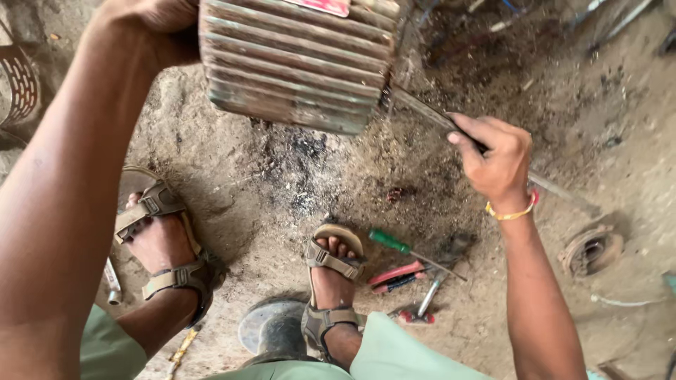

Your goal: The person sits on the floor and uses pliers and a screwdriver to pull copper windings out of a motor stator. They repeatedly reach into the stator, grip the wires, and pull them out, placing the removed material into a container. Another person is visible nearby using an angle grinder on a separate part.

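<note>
A ribbed metal motor casing (296, 60) is held up at the top centre, its fins rusty and dirty. My left hand (158, 28) grips its left side at the top edge of the view. My right hand (496, 158) is closed around a long flat metal blade (422, 109), whose tip touches the casing's right edge. A yellow and red band sits on my right wrist. Dirt and flakes lie on the ground under the casing.
My two sandalled feet (331, 278) rest on dusty ground. A green-handled screwdriver (394, 244), red-handled tools (396, 274) and pliers (419, 309) lie by the right foot. A round rusty metal part (591, 250) sits at right, a dark round cap (271, 327) below.
</note>
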